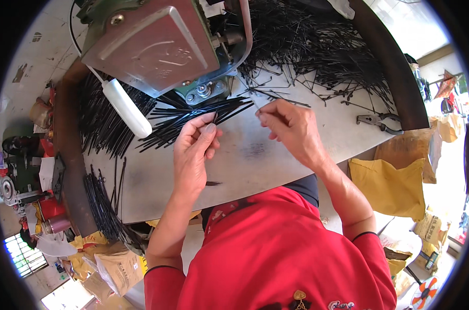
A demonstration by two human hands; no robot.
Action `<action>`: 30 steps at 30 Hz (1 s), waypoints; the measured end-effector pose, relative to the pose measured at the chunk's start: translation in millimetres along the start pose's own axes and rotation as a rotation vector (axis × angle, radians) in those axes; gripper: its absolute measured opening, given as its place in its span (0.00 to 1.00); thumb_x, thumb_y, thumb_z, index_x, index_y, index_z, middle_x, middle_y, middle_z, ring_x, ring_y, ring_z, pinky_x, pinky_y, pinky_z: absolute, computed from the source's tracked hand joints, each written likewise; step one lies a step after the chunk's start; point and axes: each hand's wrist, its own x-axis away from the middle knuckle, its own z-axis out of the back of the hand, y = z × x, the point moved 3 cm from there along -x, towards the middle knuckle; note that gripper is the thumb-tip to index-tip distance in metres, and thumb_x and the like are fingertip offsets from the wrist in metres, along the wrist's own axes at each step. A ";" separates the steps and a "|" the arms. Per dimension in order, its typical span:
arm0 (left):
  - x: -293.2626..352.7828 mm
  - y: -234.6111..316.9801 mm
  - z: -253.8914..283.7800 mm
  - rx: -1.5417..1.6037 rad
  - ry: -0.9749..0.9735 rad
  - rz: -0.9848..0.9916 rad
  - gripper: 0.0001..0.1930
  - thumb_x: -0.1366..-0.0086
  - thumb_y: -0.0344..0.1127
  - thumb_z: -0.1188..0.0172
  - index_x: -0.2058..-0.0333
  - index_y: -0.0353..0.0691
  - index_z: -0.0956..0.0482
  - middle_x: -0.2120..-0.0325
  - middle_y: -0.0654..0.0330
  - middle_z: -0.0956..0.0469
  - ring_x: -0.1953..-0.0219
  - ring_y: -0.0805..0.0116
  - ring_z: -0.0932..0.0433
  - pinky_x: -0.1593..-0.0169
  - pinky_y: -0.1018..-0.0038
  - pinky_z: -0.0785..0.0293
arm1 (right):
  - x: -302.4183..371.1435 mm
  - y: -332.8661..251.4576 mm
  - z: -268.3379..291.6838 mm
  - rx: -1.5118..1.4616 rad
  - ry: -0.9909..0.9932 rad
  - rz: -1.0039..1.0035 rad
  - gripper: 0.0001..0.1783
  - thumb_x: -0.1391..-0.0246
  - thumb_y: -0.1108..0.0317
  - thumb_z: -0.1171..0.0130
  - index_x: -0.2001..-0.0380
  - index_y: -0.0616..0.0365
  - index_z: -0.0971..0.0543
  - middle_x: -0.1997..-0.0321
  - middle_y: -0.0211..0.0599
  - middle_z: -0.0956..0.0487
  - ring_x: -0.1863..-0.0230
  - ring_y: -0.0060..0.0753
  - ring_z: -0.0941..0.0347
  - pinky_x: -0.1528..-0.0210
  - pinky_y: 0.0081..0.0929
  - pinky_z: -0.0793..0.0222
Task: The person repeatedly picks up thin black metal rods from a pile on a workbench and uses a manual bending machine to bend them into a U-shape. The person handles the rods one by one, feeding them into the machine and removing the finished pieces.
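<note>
- Black strips (193,116) fanned on desk (255,155) under green machine (157,41), within easy reach
- Left hand (193,150) fingers pinching one strip
- Right hand (291,126) fingers clenched on its other end

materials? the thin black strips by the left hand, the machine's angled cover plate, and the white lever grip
Black strips: look like plastic or coated wire, matte black, slightly bent; can't tell which.
Cover plate: metal, probably cast, dull grey sheen, raised rim, bolt at the corner.
Lever grip: smooth white plastic, glossy highlight, a bit soiled.
</note>
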 end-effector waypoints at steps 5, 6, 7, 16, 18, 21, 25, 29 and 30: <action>-10.1 0.3 -0.6 0.101 0.004 -0.070 0.14 0.34 0.31 0.45 0.51 0.37 0.26 0.68 0.65 0.25 0.70 0.83 0.32 0.68 0.87 0.39 | 9.9 3.2 -29.5 -0.409 -0.093 -0.073 0.08 0.42 0.73 0.46 0.64 0.68 0.27 0.69 0.41 0.21 0.70 0.23 0.22 0.69 0.19 0.26; -11.8 0.8 1.2 0.112 0.014 -0.076 0.14 0.35 0.31 0.45 0.51 0.37 0.26 0.68 0.65 0.25 0.69 0.83 0.32 0.68 0.87 0.38 | 9.6 5.6 -34.0 -0.424 -0.114 -0.078 0.08 0.42 0.73 0.46 0.64 0.69 0.28 0.69 0.42 0.21 0.69 0.24 0.21 0.69 0.18 0.26; -13.5 1.6 2.7 0.124 0.022 -0.082 0.14 0.35 0.30 0.45 0.51 0.37 0.26 0.67 0.65 0.25 0.69 0.83 0.31 0.68 0.87 0.38 | 10.9 6.6 -33.7 -0.333 -0.133 -0.059 0.07 0.43 0.73 0.46 0.65 0.67 0.27 0.69 0.40 0.21 0.69 0.25 0.22 0.68 0.20 0.26; -36.7 20.5 24.8 -0.057 0.065 -0.133 0.13 0.35 0.29 0.46 0.53 0.35 0.26 0.67 0.63 0.23 0.71 0.81 0.30 0.69 0.86 0.35 | 38.5 -9.5 5.0 0.915 -0.061 0.535 0.05 0.61 0.76 0.44 0.77 0.54 0.23 0.76 0.32 0.29 0.71 0.40 0.32 0.70 0.36 0.33; -44.2 23.7 22.1 -0.071 0.047 -0.150 0.12 0.35 0.29 0.46 0.53 0.36 0.25 0.68 0.63 0.23 0.72 0.82 0.30 0.72 0.88 0.37 | 33.0 -9.9 0.0 0.846 -0.061 0.449 0.05 0.57 0.75 0.44 0.73 0.54 0.23 0.75 0.35 0.27 0.71 0.41 0.29 0.71 0.36 0.33; -49.1 21.7 15.1 -0.005 0.047 -0.157 0.12 0.35 0.27 0.46 0.53 0.36 0.25 0.68 0.63 0.23 0.73 0.83 0.30 0.73 0.89 0.38 | 9.3 -18.1 -16.2 0.483 -0.043 0.361 0.04 0.52 0.72 0.45 0.69 0.55 0.25 0.76 0.39 0.24 0.72 0.42 0.26 0.73 0.38 0.32; -51.6 14.5 7.9 0.174 0.050 -0.128 0.13 0.36 0.27 0.45 0.52 0.36 0.26 0.68 0.63 0.23 0.73 0.83 0.31 0.75 0.89 0.38 | -26.8 -16.9 -44.9 0.397 0.212 0.463 0.04 0.45 0.67 0.45 0.69 0.55 0.27 0.81 0.41 0.22 0.80 0.43 0.25 0.77 0.40 0.32; -51.0 12.7 9.6 0.239 0.008 -0.114 0.12 0.35 0.27 0.45 0.53 0.35 0.26 0.69 0.64 0.24 0.74 0.83 0.31 0.76 0.90 0.39 | -36.2 -28.2 -59.3 0.554 0.238 0.410 0.07 0.45 0.64 0.44 0.63 0.51 0.24 0.85 0.39 0.25 0.83 0.42 0.27 0.81 0.37 0.34; -50.5 13.2 9.4 0.241 0.012 -0.112 0.13 0.35 0.27 0.45 0.52 0.33 0.27 0.69 0.63 0.24 0.75 0.83 0.32 0.77 0.89 0.40 | -37.0 -29.0 -61.2 0.573 0.247 0.420 0.07 0.45 0.64 0.44 0.63 0.51 0.24 0.86 0.38 0.26 0.84 0.43 0.27 0.82 0.37 0.35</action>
